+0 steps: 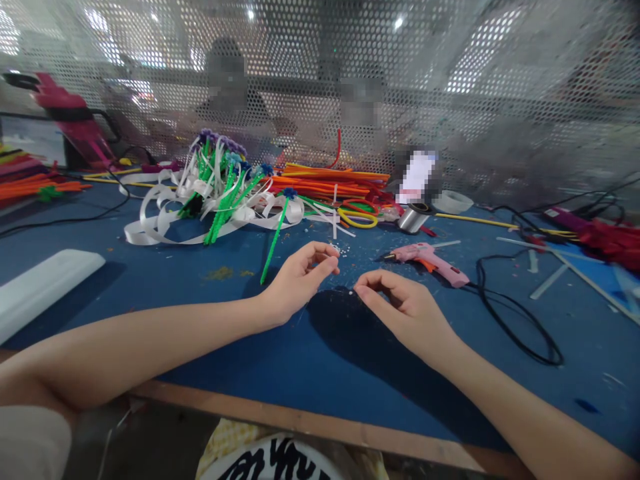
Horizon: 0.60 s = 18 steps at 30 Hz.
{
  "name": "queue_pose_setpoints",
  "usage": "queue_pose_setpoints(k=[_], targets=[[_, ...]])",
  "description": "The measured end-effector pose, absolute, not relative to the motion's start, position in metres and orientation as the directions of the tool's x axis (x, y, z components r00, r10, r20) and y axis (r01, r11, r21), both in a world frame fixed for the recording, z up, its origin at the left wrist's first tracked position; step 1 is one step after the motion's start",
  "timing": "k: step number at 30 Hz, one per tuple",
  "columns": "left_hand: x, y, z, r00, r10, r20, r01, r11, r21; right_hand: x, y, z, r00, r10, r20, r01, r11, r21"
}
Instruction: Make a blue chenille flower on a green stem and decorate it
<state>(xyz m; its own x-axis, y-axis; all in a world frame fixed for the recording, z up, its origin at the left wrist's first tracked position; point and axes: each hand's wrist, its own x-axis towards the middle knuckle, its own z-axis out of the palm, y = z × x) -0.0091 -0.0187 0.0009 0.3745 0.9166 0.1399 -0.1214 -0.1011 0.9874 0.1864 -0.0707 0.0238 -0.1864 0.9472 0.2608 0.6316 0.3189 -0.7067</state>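
Observation:
My left hand (305,273) hovers over the blue table, its fingers curled and the thumb close to the fingertips; anything between them is too small to make out. Just beyond it lies a scatter of tiny white beads (342,252). To the right, my right hand (397,300) has its thumb and index finger pinched together. A tiny white speck (351,292) shows right by those fingertips, and I cannot tell whether they grip it. Past the right hand lies a pink glue gun (417,257), nozzle pointing left. A green pipe-cleaner stem with a blue flower (278,233) stands behind my left hand.
Pipe-cleaner flowers (225,180) and white ribbon (150,230) are heaped at the back. Behind lie orange pipe cleaners (325,180), a yellow ring (357,218) and a silver spool (414,217). A black cord (520,343) loops right; a white block (50,287) sits left.

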Motion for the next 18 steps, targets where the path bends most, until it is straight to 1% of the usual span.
queue_pose_setpoints(k=[4,9,12,16,18], targets=[[-0.0098,-0.0204,0.0007,0.425,0.890,0.166,-0.134,-0.119,0.984,0.1863,-0.0719,0.0244,-0.193,0.931,0.311,0.632,0.360,-0.686],[-0.0108,-0.0204,-0.0008,0.456,0.873,0.174,-0.110,-0.138,0.984,0.1879,-0.0708,0.0243,-0.203,0.911,0.359,0.590,0.407,-0.698],[-0.0113,-0.0192,-0.0025,0.457,0.880,0.132,-0.093,-0.100,0.991,0.1883,-0.0693,0.0241,-0.202,0.914,0.352,0.582,0.401,-0.708],[-0.0116,-0.0174,-0.0033,0.469,0.881,0.065,-0.133,-0.002,0.991,0.1870,-0.0694,0.0255,-0.191,0.929,0.318,0.593,0.367,-0.717],[-0.0115,-0.0172,-0.0025,0.458,0.888,0.049,-0.140,0.018,0.990,0.1865,-0.0698,0.0257,-0.169,0.937,0.307,0.606,0.344,-0.717]])
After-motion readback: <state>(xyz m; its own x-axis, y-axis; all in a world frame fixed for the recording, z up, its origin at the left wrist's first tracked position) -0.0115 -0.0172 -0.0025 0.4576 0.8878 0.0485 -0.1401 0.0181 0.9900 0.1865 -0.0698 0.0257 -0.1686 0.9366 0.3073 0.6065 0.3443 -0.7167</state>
